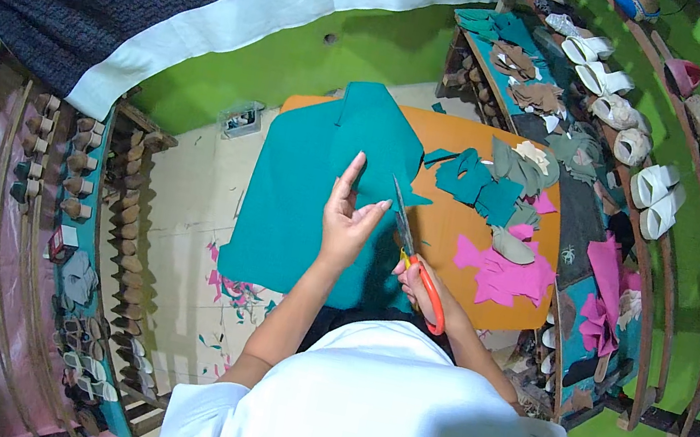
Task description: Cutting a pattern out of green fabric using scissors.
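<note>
A large teal sheet (303,164) of fabric-like material lies over the left part of an orange table (435,294) and hangs past its edge. My right hand (418,285) grips a pair of scissors (407,243) with orange and yellow handles. The blades point away from me over the sheet's right edge, by a small pointed teal flap (418,200). My left hand (352,219) is just left of the blades, above the sheet, fingers stretched and thumb apart, holding nothing. Whether it touches the sheet I cannot tell.
Cut teal pieces (473,184), grey-green pieces (518,166) and pink pieces (504,274) lie on the table's right side. Shelves with white shoes (653,199) line the right wall. At left stands a rack of shoe lasts (125,216). Scraps (242,298) litter the tiled floor.
</note>
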`<state>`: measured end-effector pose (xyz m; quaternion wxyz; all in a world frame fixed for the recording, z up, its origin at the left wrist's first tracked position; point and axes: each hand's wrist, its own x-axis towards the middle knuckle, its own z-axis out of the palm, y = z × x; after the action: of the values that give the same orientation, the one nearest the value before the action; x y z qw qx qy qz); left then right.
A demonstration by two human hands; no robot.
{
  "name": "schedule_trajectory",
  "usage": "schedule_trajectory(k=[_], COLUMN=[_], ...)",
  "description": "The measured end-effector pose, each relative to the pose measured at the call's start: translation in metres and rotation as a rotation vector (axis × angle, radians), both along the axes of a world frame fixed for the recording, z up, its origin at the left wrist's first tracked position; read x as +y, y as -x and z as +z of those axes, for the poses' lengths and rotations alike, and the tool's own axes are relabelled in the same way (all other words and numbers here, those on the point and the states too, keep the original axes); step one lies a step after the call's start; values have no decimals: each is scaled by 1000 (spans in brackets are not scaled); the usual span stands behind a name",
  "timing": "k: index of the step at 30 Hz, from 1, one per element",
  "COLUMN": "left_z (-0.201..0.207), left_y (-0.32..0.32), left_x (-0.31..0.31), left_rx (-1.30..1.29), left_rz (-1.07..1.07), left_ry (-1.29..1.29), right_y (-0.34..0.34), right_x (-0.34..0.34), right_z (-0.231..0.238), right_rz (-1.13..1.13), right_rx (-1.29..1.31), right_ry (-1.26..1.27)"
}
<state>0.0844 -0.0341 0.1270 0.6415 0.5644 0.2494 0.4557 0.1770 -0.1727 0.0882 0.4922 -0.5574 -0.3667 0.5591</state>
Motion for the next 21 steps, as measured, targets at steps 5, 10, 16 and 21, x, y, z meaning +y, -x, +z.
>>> schedule_trajectory(k=[5,10,16,21], left_z=[1,3,6,6], left_y=[1,0,-2,-3], left_x=[-1,-1,-2,-1], left_rx=[6,-1,-8,-28], left_rz=[-6,-15,-10,-12], left_ry=[10,25,34,44], right_y=[1,0,1,2], right_x=[1,1,-1,-2], right_z=[6,10,1,-1], right_rz=[-6,-36,-52,-74], right_rx=[-16,-81,-142,-150], right_ry=[-3,43,12,-18])
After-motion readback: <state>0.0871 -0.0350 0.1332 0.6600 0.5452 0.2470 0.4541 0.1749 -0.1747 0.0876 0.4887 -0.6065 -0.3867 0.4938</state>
